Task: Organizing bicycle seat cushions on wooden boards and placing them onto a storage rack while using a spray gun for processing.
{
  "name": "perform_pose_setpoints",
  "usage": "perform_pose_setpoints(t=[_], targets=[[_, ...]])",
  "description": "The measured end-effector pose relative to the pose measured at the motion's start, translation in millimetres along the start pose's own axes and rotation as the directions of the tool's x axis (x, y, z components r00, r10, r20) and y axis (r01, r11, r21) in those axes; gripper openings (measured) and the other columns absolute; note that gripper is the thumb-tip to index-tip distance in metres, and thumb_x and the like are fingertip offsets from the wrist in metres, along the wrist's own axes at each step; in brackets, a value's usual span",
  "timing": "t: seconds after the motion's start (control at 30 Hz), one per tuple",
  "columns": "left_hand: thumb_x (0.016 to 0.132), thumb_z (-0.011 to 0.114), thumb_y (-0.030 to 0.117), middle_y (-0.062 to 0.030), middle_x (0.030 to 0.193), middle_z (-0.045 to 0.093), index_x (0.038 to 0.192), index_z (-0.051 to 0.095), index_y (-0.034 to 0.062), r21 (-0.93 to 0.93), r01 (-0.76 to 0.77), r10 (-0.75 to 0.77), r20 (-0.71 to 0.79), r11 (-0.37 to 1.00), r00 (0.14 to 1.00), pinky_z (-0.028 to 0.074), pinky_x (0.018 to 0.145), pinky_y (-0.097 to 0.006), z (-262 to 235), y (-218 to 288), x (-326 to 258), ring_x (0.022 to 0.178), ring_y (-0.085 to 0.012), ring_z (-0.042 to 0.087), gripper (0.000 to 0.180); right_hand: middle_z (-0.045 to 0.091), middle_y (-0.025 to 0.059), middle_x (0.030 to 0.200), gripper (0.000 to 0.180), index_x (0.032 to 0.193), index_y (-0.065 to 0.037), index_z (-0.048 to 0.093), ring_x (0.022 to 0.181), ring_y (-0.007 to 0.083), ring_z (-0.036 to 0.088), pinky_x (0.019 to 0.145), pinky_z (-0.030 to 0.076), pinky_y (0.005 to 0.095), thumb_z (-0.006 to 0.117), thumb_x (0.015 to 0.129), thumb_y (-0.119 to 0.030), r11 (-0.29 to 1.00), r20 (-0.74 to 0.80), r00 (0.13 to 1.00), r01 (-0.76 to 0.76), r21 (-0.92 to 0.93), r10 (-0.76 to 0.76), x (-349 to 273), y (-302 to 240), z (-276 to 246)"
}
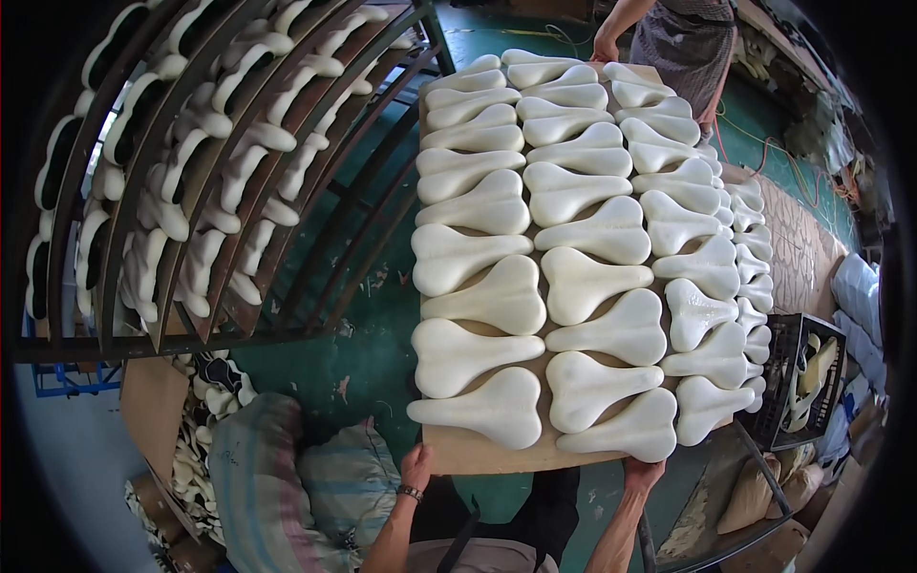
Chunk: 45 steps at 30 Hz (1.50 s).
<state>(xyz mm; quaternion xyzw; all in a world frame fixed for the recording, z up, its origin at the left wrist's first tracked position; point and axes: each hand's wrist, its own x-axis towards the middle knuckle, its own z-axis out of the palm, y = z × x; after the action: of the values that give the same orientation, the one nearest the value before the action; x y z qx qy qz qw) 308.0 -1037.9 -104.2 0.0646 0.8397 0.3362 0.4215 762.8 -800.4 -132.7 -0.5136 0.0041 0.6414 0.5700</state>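
A wide wooden board [487, 456] lies before me, covered with rows of white foam bicycle saddle pads [600, 320], noses alternating left and right. My left hand [416, 470], with a band on its wrist, grips the near left corner of the board. At the near edge, farther right, my right hand [644, 472] holds the board from below, its fingers partly hidden beneath it. Another person's hand [606, 48] is at the far edge of the same board. More pads [753, 244] show past the board's right side, apparently at a lower level.
To the left stands a metal rack [181, 346] with tilted shelves of saddle pads. Woven sacks [258, 477] and a pile of pads [196, 477] sit below it. A black crate [802, 382] and brown bags [750, 492] are at right. Hoses cross the green floor.
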Motion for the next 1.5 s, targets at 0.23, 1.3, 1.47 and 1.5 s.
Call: perform_pose_setpoints(t=[0.23,1.3,1.47,1.5], targets=[[0.102,0.059,0.040,-0.0059,0.088,0.071,0.115,0.068,0.0009,0.218,-0.127,0.123,0.029,0.968,0.992,0.053,0.064,-0.034,-98.3,-55.1,68.3,0.076,-0.0129,0.063,0.042,0.062,0.0140,0.139,0.049,0.139,-0.005,0.057,0.129,0.0339,0.059,0.108,0.048,0.0527,0.040,0.103,-0.033,0.996,0.029,0.998,-0.061,-0.061,0.063,-39.5,56.3,28.4],[0.099,0.061,0.051,-0.0125,0.105,0.068,0.125,0.060,0.0049,-0.319,0.372,-0.440,-0.174,0.871,0.881,0.058,0.043,-0.044,-284.0,-386.6,108.2,0.072,-0.0304,0.071,0.053,0.050,0.0133,0.152,0.071,0.152,-0.005,0.041,0.136,0.0286,0.052,0.116,0.044,0.0459,0.070,0.096,-0.037,0.763,0.116,0.834,-0.426,-0.486,0.539,-125.8,288.2,86.7],[0.098,0.064,0.052,-0.0110,0.107,0.068,0.131,0.052,0.0085,-0.430,0.261,-0.359,-0.166,0.865,0.918,0.058,0.044,-0.038,-266.0,-354.4,167.5,0.075,-0.0283,0.071,0.056,0.055,0.0138,0.147,0.063,0.150,-0.006,0.046,0.130,0.0299,0.057,0.111,0.049,0.0473,0.069,0.095,-0.027,0.742,0.140,0.798,-0.459,-0.489,0.586,-48.2,340.8,112.9],[0.098,0.064,0.052,-0.0110,0.107,0.068,0.131,0.052,0.0085,-0.448,0.206,-0.300,-0.150,0.870,0.942,0.058,0.044,-0.038,-263.7,-343.6,182.4,0.075,-0.0283,0.071,0.056,0.056,0.0141,0.145,0.062,0.150,-0.006,0.046,0.129,0.0304,0.059,0.109,0.050,0.0476,0.069,0.094,-0.022,0.726,0.081,0.799,-0.493,-0.479,0.596,-33.0,350.4,122.2]])
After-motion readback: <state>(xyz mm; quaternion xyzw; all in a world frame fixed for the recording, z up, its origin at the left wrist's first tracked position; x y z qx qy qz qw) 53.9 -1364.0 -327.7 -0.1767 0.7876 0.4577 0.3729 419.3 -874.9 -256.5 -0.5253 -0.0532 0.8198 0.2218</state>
